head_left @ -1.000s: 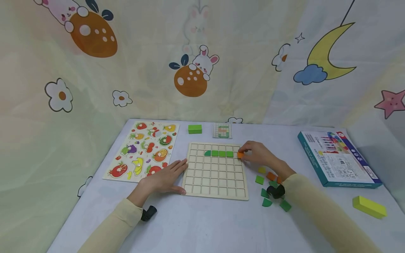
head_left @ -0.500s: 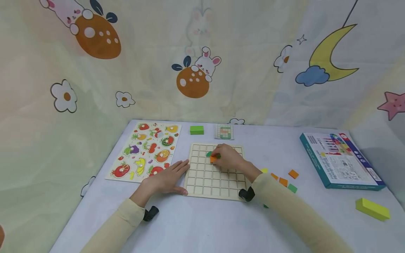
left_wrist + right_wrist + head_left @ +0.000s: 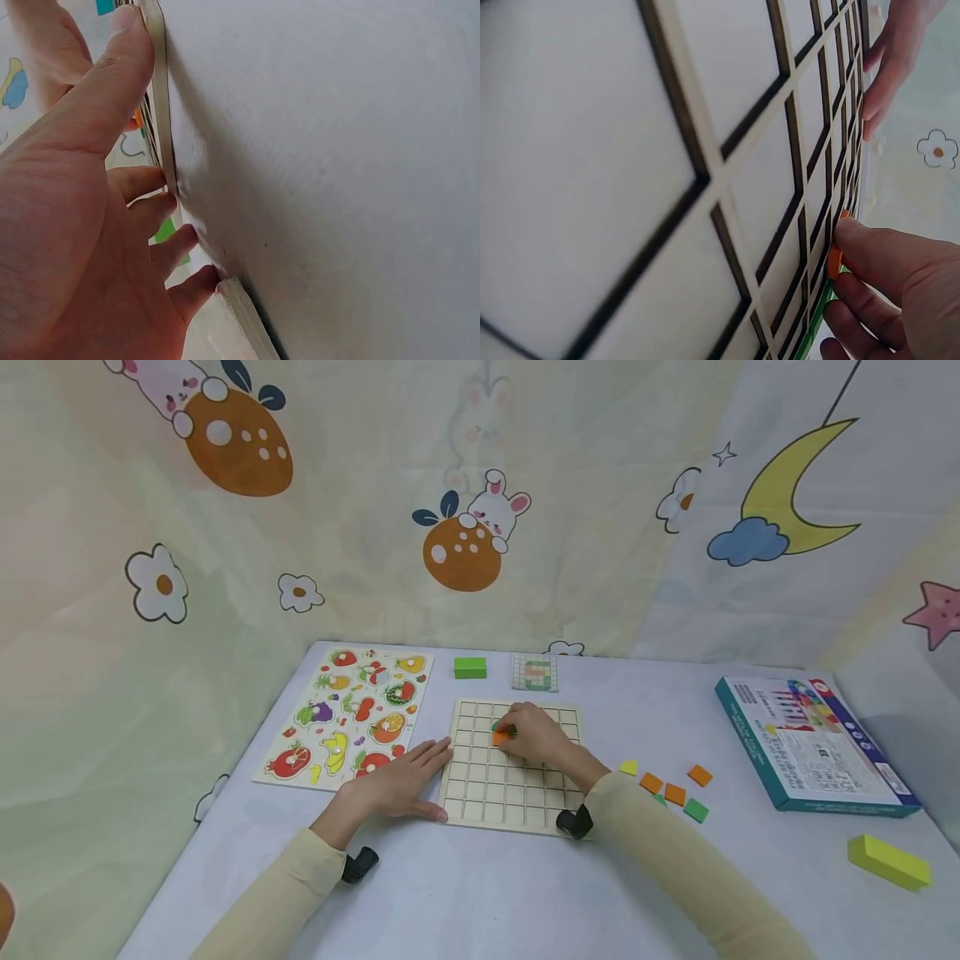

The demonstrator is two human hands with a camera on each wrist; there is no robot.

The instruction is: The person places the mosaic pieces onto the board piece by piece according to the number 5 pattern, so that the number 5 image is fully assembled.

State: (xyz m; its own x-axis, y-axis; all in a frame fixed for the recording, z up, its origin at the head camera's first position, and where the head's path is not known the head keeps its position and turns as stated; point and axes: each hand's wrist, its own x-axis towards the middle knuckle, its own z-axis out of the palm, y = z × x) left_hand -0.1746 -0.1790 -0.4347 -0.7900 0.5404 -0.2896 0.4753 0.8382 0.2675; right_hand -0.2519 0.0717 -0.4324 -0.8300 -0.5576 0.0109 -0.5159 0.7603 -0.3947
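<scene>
My right hand pinches an orange square tile between thumb and fingers, low over the upper-left part of a wooden grid board. In the right wrist view the orange tile stands right at the grid, beside a strip of green tiles. In the head view the hand covers most of that green row. My left hand lies with straight fingers along the board's left edge. The left wrist view shows its thumb and fingertips against that edge.
Loose orange tiles, green tiles and a yellow tile lie right of the board. A fruit puzzle board is at left. Behind are a green block and pattern card; a box and yellow-green block stand right.
My right hand has carried the orange tile from the board's right edge leftward to just below the green row's left end. The left hand keeps its place at the board's edge.
</scene>
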